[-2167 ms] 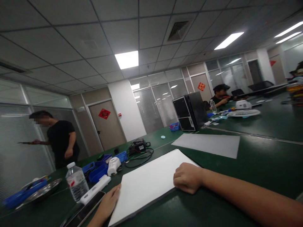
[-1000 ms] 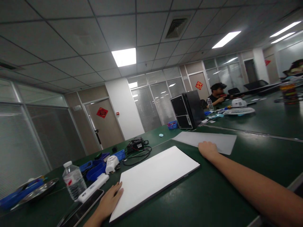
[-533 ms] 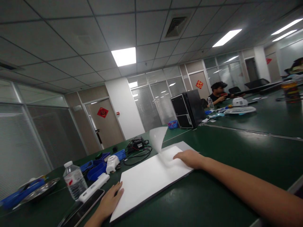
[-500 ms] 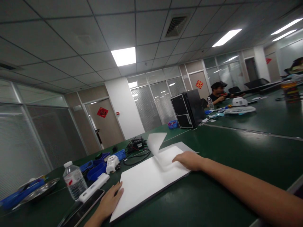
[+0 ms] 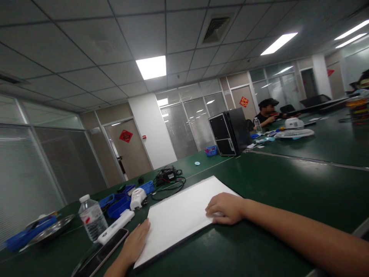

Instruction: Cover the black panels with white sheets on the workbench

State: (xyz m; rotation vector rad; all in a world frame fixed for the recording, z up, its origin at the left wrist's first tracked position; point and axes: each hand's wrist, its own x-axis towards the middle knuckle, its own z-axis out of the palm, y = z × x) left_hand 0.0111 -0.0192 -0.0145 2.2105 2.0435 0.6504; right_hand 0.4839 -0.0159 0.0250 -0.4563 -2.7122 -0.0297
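Observation:
A pad of white paper point(image 5: 178, 219) with a dark lower edge lies flat on the green table in front of me. My left hand point(image 5: 137, 238) rests along its left edge, with the fingers stretched out and touching the paper. Over the right part of the pad, my right hand point(image 5: 226, 208) lies palm down, fingers out and slightly bent on the top sheet. Neither hand grips anything that I can see. Beside my left hand is a dark-screened phone point(image 5: 100, 254), with a long white device point(image 5: 117, 226) just beyond it.
A water bottle point(image 5: 92, 219), blue trays point(image 5: 119, 207), a white plug-like device point(image 5: 138, 199) and a black adapter with cables point(image 5: 167, 175) stand left of the pad. A metal dish point(image 5: 53, 229) is far left. Behind are a computer tower point(image 5: 230, 132) and a seated person point(image 5: 265, 113).
The curled sheet that stood up at the pad's far side now lies flat. My right hand has moved slightly toward me and flattened on the paper; my left hand stays at the left edge.

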